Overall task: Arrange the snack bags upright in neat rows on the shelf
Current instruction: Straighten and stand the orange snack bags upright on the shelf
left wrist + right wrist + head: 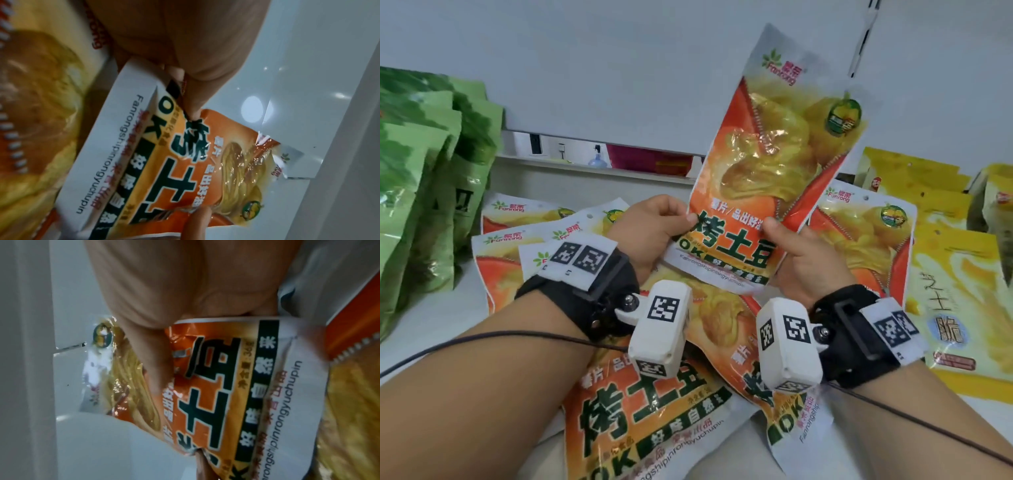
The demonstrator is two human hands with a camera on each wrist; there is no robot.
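Orange and yellow, with a white strip along its bottom edge, the snack bag (774, 164) stands raised above the white shelf (431, 318), tilted a little to the right, its top reaching up in front of the pale back wall (619, 68). Both hands hold it by its lower part. The left hand (654, 233) pinches the bag's lower left edge between thumb and curled fingers; the left wrist view shows the thumb (195, 78) pressed on the printed front beside the dark lettering. The right hand (801, 253) grips the lower right edge, thumb on the front and fingers behind; from the right wrist view the thumb (152, 353) lies across the orange print.

Beneath the hands, more orange bags (654, 411) of the same kind lie flat and overlapping on the shelf, some fanned out to the left behind the left wrist and one lying to the right of the held bag. Green bags (421, 164) stand upright in a row at the far left. Yellow bags (955, 274) sit at the right, the nearest lying flat; whether those farther back stand or lean is hard to tell from this angle. Each wrist carries a black strap with a white camera block (661, 329).
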